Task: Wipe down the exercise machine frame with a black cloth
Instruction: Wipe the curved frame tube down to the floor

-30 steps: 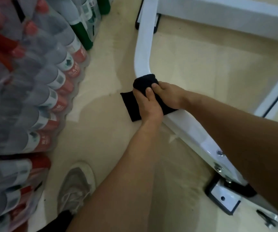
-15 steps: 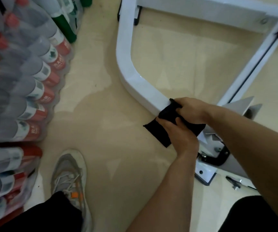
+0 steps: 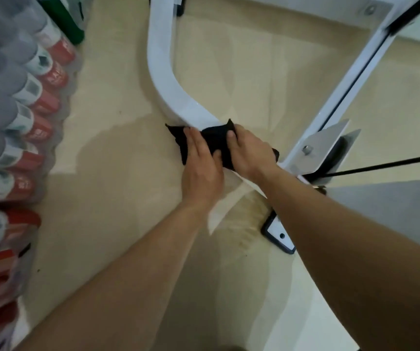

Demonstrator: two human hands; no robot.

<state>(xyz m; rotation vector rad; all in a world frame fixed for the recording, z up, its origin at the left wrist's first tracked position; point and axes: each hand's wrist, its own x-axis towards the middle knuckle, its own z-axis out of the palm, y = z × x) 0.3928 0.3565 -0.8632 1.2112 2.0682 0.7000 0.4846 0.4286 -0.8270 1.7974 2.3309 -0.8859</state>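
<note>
At frame (image 3: 167, 93) bend: left hand (image 3: 201, 164) flat on black cloth (image 3: 214, 140), right hand (image 3: 251, 151) grip round it; floor (image 3: 117, 158) leftward.

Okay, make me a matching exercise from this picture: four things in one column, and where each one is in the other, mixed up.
Things:
1 black cloth
2 bottles
3 black cable
4 white frame tube

Places:
A stacked along the left edge
B running to the right edge
C curving up to the top edge
D under the left hand and right hand

Pairs: 1-D, 2-A, 3-B, 4-C
</note>
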